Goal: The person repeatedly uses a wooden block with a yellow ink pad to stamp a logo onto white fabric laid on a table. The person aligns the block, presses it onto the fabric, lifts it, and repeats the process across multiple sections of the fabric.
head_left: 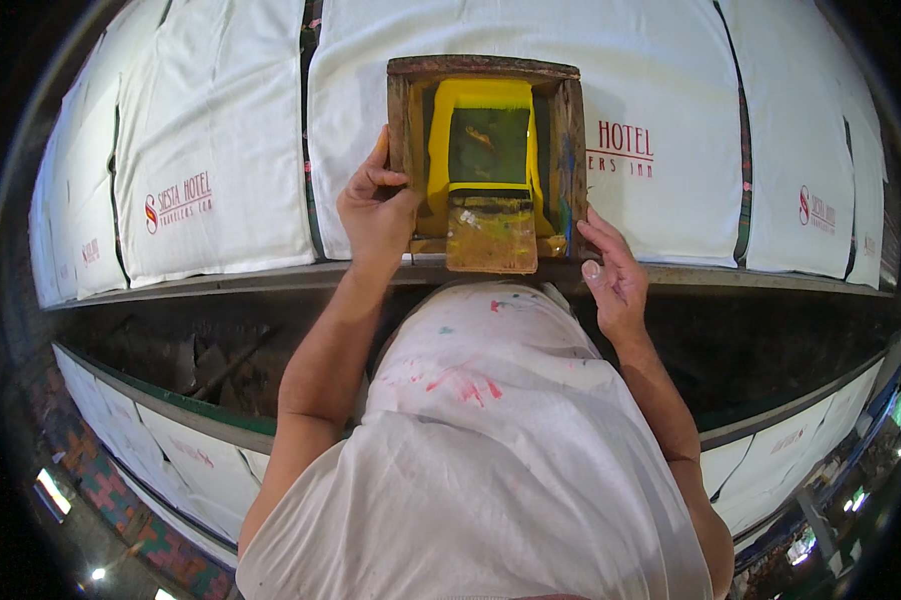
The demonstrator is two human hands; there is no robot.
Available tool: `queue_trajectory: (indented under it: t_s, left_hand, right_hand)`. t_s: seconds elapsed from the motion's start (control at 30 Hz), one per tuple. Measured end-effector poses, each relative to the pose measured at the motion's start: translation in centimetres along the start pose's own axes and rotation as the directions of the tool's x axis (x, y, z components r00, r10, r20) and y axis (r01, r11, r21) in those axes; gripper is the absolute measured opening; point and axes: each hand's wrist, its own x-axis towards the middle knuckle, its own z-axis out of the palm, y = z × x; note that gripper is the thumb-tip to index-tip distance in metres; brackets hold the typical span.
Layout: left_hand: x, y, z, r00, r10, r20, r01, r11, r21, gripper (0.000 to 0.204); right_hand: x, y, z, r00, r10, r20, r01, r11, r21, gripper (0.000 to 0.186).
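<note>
A wooden screen printing frame [485,66] lies on the white cloth in front of me. Yellow ink coats its inside around a dark green mesh [488,142]. A flat squeegee [491,240], stained with yellow, rests at the frame's near end and leans out over its near edge. My left hand [378,205] grips the left side of the frame, fingers bent against the wood. At the lower right corner, my right hand [615,272] holds the frame's side with fingertips and thumb. Neither hand is on the squeegee.
White cloths [210,140] with small red prints lie side by side along the table, with dark gaps between them. The near table edge [760,277] runs in front of my body. Behind me, another long table [185,455] carries more white cloths.
</note>
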Motion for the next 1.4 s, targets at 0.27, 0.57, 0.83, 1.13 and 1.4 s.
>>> queue_trajectory:
  t_s: [0.27,0.57,0.83,1.13,1.4]
  left_hand:
    - [0.3,-0.1,-0.4,0.997,-0.079,-0.020,0.077,0.993,-0.086,0.026]
    - [0.3,0.2,-0.2,0.997,-0.077,-0.021,0.076,0.996,-0.045,0.026]
    - [0.2,0.3,-0.2,0.998,-0.065,-0.006,0.065,0.998,-0.009,0.022]
    - [-0.2,0.8,-0.4,1.000,-0.012,0.012,0.012,1.000,-0.016,0.024]
    - [1.0,6.5,-9.5,0.979,0.081,-0.187,-0.094,0.994,-0.063,0.035]
  right_hand:
    - [0.0,-0.3,-0.4,0.997,-0.061,0.040,0.065,0.992,-0.106,0.048]
    - [0.1,-0.4,-0.3,0.996,-0.085,0.021,0.087,0.987,-0.135,0.044]
    - [-0.1,0.0,0.0,0.997,-0.074,-0.031,0.071,0.994,-0.089,0.041]
    - [2.5,-2.0,-0.2,0.979,-0.076,-0.191,0.011,0.947,-0.320,0.026]
    - [16.0,-6.6,-0.1,0.901,-0.431,-0.051,0.286,0.679,-0.677,0.008]
